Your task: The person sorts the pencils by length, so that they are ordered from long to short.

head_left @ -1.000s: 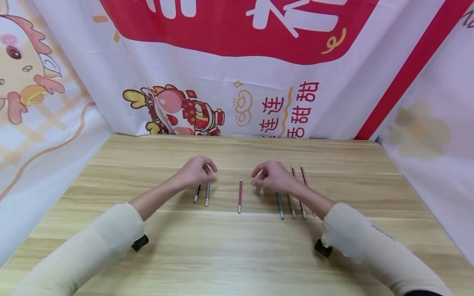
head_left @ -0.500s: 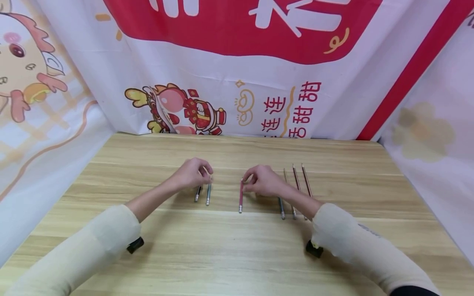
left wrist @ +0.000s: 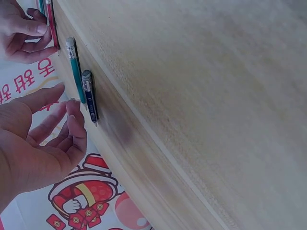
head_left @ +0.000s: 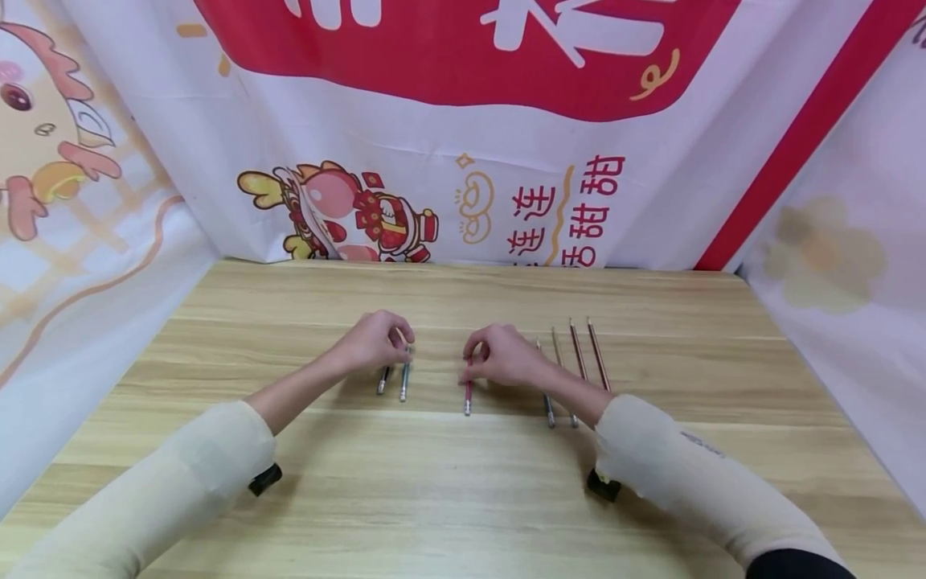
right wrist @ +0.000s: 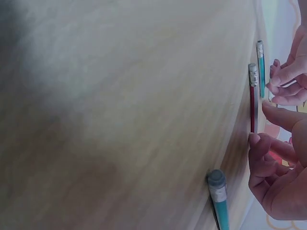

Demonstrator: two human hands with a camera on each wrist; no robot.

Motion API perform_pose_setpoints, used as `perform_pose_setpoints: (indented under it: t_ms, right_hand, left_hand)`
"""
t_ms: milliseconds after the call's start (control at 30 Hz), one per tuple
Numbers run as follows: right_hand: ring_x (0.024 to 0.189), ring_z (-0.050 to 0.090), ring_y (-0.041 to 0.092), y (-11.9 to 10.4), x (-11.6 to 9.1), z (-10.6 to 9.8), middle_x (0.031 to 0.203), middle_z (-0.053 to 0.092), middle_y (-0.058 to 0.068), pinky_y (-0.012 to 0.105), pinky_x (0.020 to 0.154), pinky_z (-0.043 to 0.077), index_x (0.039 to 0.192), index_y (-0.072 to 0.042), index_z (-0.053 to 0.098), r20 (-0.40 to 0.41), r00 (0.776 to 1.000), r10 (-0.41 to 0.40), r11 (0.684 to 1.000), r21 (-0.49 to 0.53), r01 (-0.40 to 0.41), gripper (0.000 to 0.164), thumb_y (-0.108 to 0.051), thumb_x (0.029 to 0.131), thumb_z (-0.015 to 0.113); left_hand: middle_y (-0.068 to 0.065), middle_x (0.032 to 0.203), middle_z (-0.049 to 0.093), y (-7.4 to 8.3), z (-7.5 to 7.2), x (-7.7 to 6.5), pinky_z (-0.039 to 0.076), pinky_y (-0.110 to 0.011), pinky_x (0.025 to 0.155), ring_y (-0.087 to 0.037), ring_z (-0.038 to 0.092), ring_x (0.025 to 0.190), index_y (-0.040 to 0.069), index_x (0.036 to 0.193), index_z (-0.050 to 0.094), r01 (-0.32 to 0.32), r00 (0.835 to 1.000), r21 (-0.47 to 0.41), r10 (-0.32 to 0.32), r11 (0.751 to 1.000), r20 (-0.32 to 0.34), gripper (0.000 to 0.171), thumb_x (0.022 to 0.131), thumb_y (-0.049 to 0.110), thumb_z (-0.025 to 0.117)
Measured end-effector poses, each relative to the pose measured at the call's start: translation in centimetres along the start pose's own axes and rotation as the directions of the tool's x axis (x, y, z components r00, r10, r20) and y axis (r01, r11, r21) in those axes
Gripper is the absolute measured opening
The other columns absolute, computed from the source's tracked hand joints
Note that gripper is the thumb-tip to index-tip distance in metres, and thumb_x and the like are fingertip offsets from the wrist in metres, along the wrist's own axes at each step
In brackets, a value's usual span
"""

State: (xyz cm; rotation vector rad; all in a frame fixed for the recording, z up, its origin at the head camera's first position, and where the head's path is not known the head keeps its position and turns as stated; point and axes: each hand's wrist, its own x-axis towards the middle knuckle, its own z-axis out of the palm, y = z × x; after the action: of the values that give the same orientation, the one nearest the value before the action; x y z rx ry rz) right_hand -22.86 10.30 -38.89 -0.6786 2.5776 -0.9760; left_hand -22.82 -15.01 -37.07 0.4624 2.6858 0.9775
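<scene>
My right hand (head_left: pixel 502 354) is at the red pencil (head_left: pixel 468 400), which lies on the table with its eraser toward me. Its fingertips reach over the pencil's far part, and a gap shows between thumb and forefinger in the right wrist view. Farther left, my left hand (head_left: pixel 372 342) hovers by the pointed end of a teal pencil (left wrist: pixel 76 76), thumb and fingers apart. Beside that one lies a dark blue pencil (left wrist: pixel 88 96), partly hidden by the left hand in the head view.
Right of the red pencil, a row of several pencils includes a teal one (head_left: pixel 550 410) and a brown one (head_left: pixel 598 354); my right forearm covers parts of them. The wooden table (head_left: pixel 434 498) ends at a printed cloth backdrop (head_left: pixel 434 137).
My right hand has moved left from beside the row of pencils to the red pencil, its fingertips now over it. The left hand has shifted slightly left and stays by the teal pencil.
</scene>
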Motion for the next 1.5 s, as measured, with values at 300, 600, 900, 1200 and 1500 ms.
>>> perform_pose_setpoints:
  t_ms: [300, 600, 900, 1200, 1500]
  right_hand:
    - [0.063, 0.059, 0.011, 0.54, 0.34, 0.26, 0.074, 0.066, -0.001, 0.024, 0.06, 0.048, 0.1, -0.004, 0.073, -0.01, 1.0, -0.013, 0.999, -0.052, 0.012, 0.027, -0.018, 0.083, 0.089]
    - [0.064, 0.06, 0.012, 0.35, 0.25, 0.04, 0.074, 0.066, -0.001, 0.022, 0.058, 0.048, 0.106, -0.004, 0.073, -0.015, 1.0, -0.016, 0.997, -0.077, 0.015, 0.02, -0.006, 0.087, 0.08]
    - [0.064, 0.059, 0.011, 0.4, 0.11, -0.06, 0.075, 0.066, -0.001, 0.022, 0.058, 0.047, 0.103, -0.005, 0.071, -0.033, 0.999, -0.015, 0.993, -0.121, 0.011, 0.018, -0.004, 0.086, 0.077]
    - [0.063, 0.058, 0.012, 0.52, 0.1, 0.01, 0.072, 0.064, -0.001, 0.024, 0.057, 0.046, 0.102, -0.005, 0.07, -0.046, 0.999, 0.007, 0.991, -0.131, -0.013, 0.021, -0.016, 0.089, 0.083]
    - [0.059, 0.057, 0.011, 0.23, -0.14, 0.25, 0.07, 0.063, -0.002, 0.024, 0.054, 0.046, 0.101, -0.005, 0.07, -0.08, 0.997, -0.009, 0.988, -0.156, -0.003, 0.016, -0.004, 0.086, 0.076]
  left_hand:
    - [-0.008, 0.077, 0.067, -0.01, 0.22, 0.25, 0.05, -0.027, 0.065, -0.014, 0.059, 0.07, -0.006, 0.102, 0.071, -0.002, 1.0, 0.02, 0.001, 1.0, 0.006, 0.019, 0.085, -0.002, 0.079]
    - [-0.008, 0.078, 0.068, 0.27, 0.24, 0.7, 0.05, -0.027, 0.065, -0.016, 0.06, 0.071, -0.005, 0.101, 0.07, 0.017, 1.0, 0.034, -0.018, 0.999, 0.017, 0.02, 0.083, -0.003, 0.08]
    - [-0.008, 0.079, 0.068, 0.58, 0.4, 0.74, 0.05, -0.027, 0.065, -0.016, 0.06, 0.071, -0.003, 0.098, 0.071, 0.04, 0.999, 0.07, -0.042, 0.997, 0.033, 0.018, 0.083, -0.001, 0.081]
    - [-0.007, 0.076, 0.067, 0.41, 0.6, 0.87, 0.048, -0.028, 0.066, -0.016, 0.059, 0.069, -0.002, 0.094, 0.071, 0.034, 0.999, 0.082, -0.037, 0.996, 0.033, 0.017, 0.082, 0.0, 0.083]
    - [-0.008, 0.076, 0.067, 0.62, 0.71, 0.92, 0.048, -0.027, 0.06, -0.015, 0.057, 0.065, -0.002, 0.09, 0.07, 0.043, 0.998, 0.07, -0.046, 0.997, 0.043, 0.015, 0.082, -0.001, 0.083]
